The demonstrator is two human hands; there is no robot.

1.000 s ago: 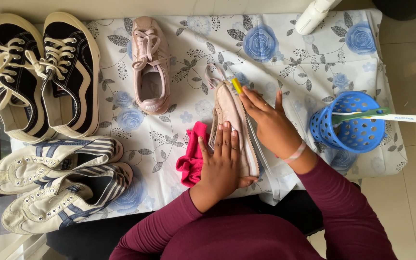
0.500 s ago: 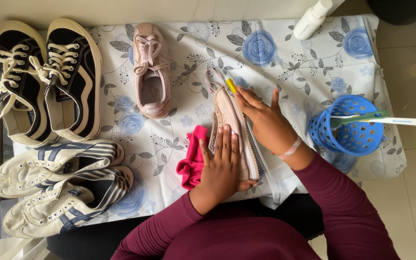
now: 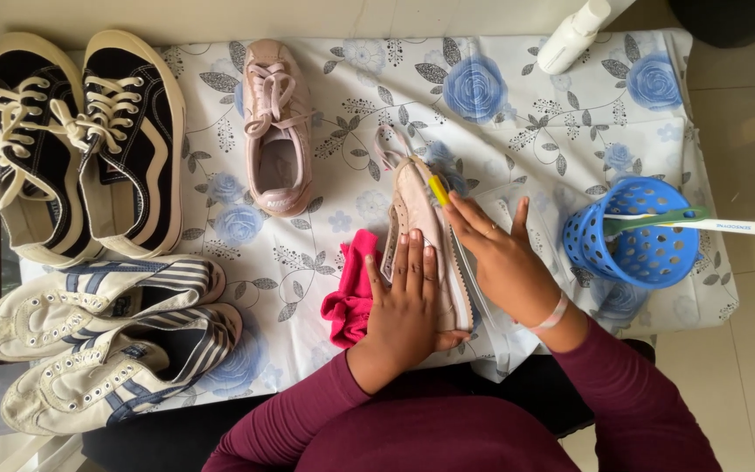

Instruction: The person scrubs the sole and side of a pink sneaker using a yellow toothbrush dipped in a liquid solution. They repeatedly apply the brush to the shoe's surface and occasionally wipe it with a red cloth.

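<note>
Right now the left hand (image 3: pixel 405 301) lies flat, fingers (image 3: pixel 412 258) stretched out and close together, pressing down on a pale pink sneaker (image 3: pixel 421 236) that rests tipped on its side near the front middle of the bench (image 3: pixel 517 114). The right hand (image 3: pixel 504 262) meets the shoe from the other side, its fingers pinched around a small yellow brush handle (image 3: pixel 438 190) whose tip touches the upper part of the shoe; the bristle end itself is hidden, so what kind of brush it is cannot be told. A pale band circles the right wrist, and both arms wear maroon sleeves.

Just beside the left hand, touching the shoe's edge, lies a crumpled pink cloth (image 3: pixel 349 293). The matching pink sneaker (image 3: pixel 277 127) stands upright farther back, laces tied, well apart from the one being handled. A white cloth printed with blue roses (image 3: pixel 474 87) covers the bench under all of it.

On the right, near the right hand, stands a blue perforated basket (image 3: pixel 635 236) with a green and white toothbrush (image 3: pixel 701 223) laid across its rim. A white spray bottle (image 3: pixel 574 35) lies at the back edge. On the left, a pair of black canvas sneakers (image 3: pixel 80 140) with cream laces sits at the back, and a pair of worn white sneakers with navy stripes (image 3: pixel 107 336) lies on its side nearer the front.
</note>
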